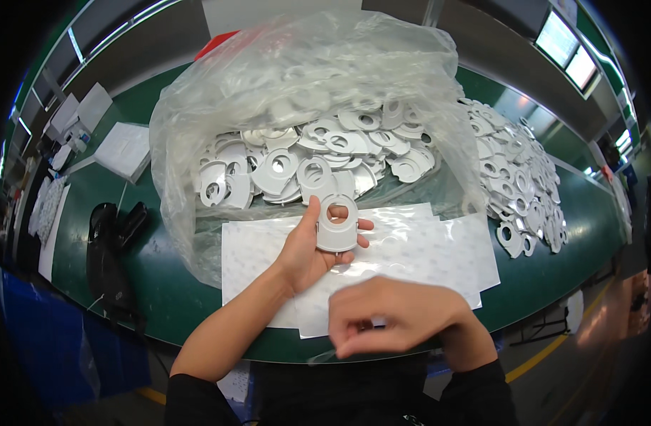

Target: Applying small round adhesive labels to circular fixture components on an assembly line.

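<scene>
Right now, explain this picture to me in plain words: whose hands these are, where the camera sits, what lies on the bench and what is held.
No machine here: a person works bare-handed, filmed by a wide camera on their head looking down, so straight edges curve. The left hand holds one flat white plastic piece with a round hole. The right hand is curled in front, pinching something too blurred to identify. On the green bench lie white sheets, a clear bag full of the same pieces, and a loose heap of them to the right.

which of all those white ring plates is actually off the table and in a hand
Only the white ring plate pinched in the left hand is; the rest lie heaped in the clear plastic bag or in the loose pile at right.
</scene>
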`<state>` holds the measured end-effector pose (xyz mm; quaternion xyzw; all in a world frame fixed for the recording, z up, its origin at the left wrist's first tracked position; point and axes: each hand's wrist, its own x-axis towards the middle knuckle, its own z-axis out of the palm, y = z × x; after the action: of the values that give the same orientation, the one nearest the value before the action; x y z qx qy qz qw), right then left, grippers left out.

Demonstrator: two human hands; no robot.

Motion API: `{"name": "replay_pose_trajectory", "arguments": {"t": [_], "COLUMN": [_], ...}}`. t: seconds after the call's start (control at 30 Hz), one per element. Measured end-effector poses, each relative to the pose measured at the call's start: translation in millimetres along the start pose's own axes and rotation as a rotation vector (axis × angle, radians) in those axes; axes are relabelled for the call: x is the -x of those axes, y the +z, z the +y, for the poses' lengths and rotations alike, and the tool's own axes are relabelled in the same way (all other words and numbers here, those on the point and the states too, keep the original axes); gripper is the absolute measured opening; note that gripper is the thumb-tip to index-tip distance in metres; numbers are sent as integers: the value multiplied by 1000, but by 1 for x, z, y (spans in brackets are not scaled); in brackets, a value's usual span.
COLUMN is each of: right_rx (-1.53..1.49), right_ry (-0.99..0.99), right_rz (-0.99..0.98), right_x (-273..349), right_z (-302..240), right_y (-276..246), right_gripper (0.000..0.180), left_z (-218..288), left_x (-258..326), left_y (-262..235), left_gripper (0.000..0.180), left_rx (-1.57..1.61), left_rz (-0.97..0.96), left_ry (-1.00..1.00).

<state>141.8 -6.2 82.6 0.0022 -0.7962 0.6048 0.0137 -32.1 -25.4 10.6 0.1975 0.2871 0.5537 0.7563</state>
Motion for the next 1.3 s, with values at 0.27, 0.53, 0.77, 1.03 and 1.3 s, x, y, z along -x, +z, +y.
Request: {"name": "replay_pose_trajectory", "arguments": {"t": [0.27, 0.53, 0.77, 1.03, 1.3], "right_rx": [-253, -277, -259, -268, -281], "right_ry": [24, 77, 101, 94, 86], "right_rz": [882, 855, 837, 863, 870], "right_x": [-15, -18, -17, -19, -19], "right_z": [53, 67, 66, 70, 70], "right_y": [-25, -23, -24, -23, -22], "right_gripper": [12, 15, 11, 15, 15], "left_z": [-3, -5, -6, -6, -6], "left_x": [6, 4, 3, 3, 3], "left_y": [2, -5, -6, -6, -4], "left_gripper": [61, 60, 59, 59, 60], "left_rx": [-94, -77, -83, -75, -79], "left_rz": [100, 34, 37, 46, 39], "left_ry": [-20, -19, -10, -15, -19]}}
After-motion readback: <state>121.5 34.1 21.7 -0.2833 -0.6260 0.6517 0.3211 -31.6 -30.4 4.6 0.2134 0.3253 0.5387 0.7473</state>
